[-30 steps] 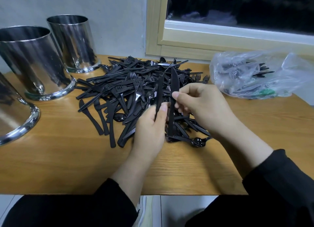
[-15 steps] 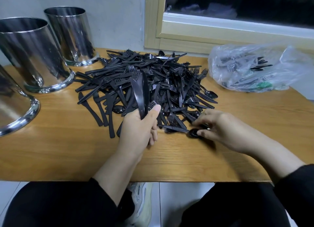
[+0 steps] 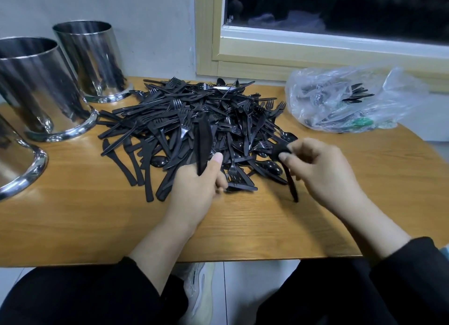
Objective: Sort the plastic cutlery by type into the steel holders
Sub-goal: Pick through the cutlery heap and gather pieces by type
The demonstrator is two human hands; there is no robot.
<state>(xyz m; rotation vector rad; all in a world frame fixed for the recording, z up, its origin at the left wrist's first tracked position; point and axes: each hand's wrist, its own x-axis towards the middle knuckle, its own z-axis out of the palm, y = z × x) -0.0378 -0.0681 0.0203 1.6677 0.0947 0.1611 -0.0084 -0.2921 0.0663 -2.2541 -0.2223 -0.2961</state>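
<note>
gripping a small bundle of knives (image 3: pixel 203 145) in my left hand (image 3: pixel 196 191), fingers and thumb curled round the handles so the blades stand up clear of the heap; i judge i'm collecting one type before carrying it over. my right hand (image 3: pixel 320 166) pinches a spoon (image 3: pixel 283 154) by its bowl end between thumb and fingertips, its handle hanging down toward the table (image 3: pixel 73 227), blurred, lifted just off the near edge of the pile. beyond both hands lies the cutlery pile (image 3: pixel 194 115), forks, knives and spoons tangled together, most of the sorting not yet done. off to the left stand three steel holders (image 3: pixel 31 86), grouped within reach of my left arm; i can't see into them. at the far right sits a plastic bag (image 3: pixel 345 101) with more cutlery inside.
</note>
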